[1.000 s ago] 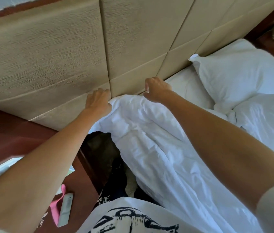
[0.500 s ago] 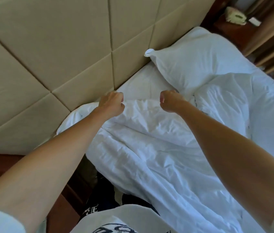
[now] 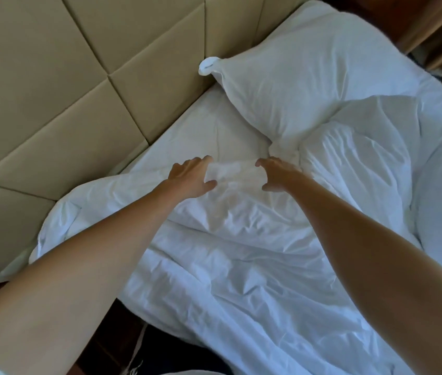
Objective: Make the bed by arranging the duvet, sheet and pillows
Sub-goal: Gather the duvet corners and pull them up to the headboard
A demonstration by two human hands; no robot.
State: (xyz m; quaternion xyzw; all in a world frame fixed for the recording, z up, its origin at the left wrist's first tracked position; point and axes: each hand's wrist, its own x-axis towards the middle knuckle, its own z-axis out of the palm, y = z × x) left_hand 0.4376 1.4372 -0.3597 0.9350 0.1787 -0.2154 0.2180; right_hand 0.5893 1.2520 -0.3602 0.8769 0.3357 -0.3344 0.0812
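Both fists now opened: left hand (image 3: 191, 175) & right hand (image 3: 275, 173), fingers spread, let go of duvet (image 3: 228, 255) edge just short of pillow (image 3: 303, 77); top-edge pull looks done, smoothing next.

Duvet (image 3: 241, 266) cut off at 3 and 6 o'clock edges. Pillow (image 3: 309, 77) top clipped at 12; its lower end is buried under the duvet fold. Both hands motion-blurred: left hand (image 3: 191, 177), right hand (image 3: 276, 174), so grip on the cloth unclear. Sheet (image 3: 214, 131) mostly covered. Headboard (image 3: 65, 77) runs off at 9 and 12.
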